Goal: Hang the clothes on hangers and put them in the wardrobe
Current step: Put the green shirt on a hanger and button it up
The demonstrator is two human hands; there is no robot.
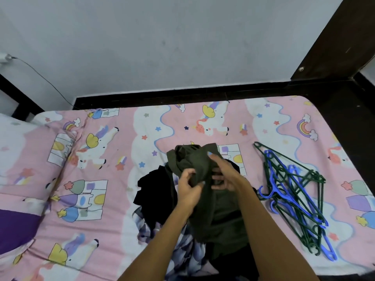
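Olive garment (194, 165), bunched, is held above the clothes pile (162, 199) at mid-bed. Left hand (189, 189) pinches a fold; right hand (221, 175) grips the cloth with curled fingers. Shaking it out to find the neckline would likely ease hanging. Tangled hangers (294, 199) lie just right on the unicorn sheet (101, 159); they may snag when one is drawn. Pillow (30, 151) sits far left.

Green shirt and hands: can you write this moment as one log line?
left hand: pinches green shirt | right hand: grips it | hangers: untouched on bed
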